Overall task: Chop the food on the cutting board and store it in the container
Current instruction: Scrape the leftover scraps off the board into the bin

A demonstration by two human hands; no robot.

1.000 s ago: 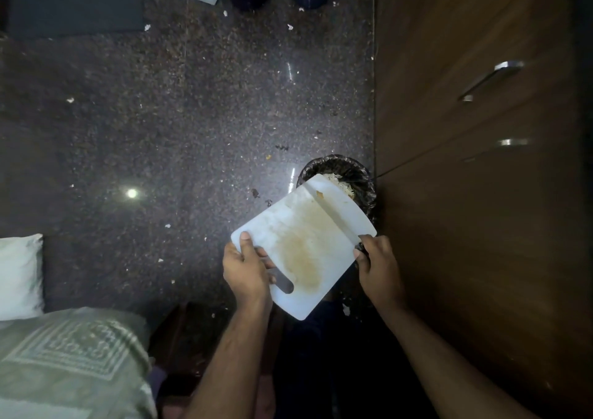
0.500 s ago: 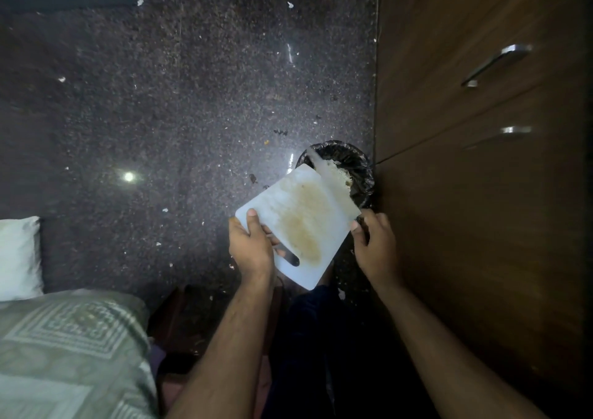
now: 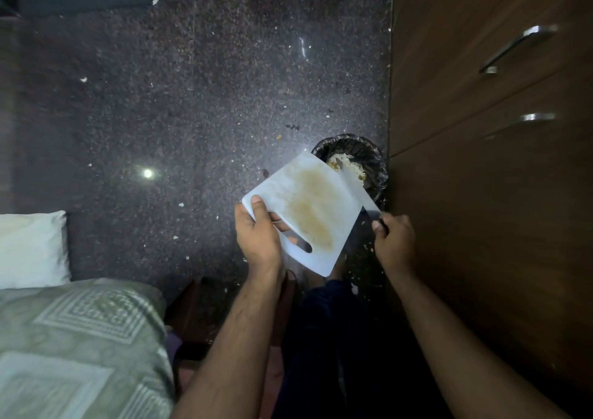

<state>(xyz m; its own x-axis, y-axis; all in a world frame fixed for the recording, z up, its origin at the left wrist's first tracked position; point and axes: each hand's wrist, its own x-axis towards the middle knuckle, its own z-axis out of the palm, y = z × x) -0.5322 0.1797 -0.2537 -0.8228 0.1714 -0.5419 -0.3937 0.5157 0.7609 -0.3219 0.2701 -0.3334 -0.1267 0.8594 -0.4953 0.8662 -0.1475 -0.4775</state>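
Note:
A white cutting board (image 3: pixel 308 207), stained brown in the middle, is held tilted above a small bin lined with a black bag (image 3: pixel 369 155). My left hand (image 3: pixel 260 235) grips the board at its handle end, thumb on top. My right hand (image 3: pixel 393 240) grips a knife handle; the knife blade (image 3: pixel 356 187) lies along the board's right edge, its tip over the bin. Pale chopped food scraps (image 3: pixel 348 166) lie inside the bin.
A brown wooden cabinet (image 3: pixel 481 162) with metal drawer handles (image 3: pixel 516 49) stands close on the right. The dark speckled floor (image 3: pixel 192 113) carries scattered crumbs. A white pillow (image 3: pixel 32 248) and a patterned green cushion (image 3: pixel 80 338) lie at lower left.
The knife blade slid from the board's middle toward its right edge and over the bin. The board stays tilted over the bin in my left hand.

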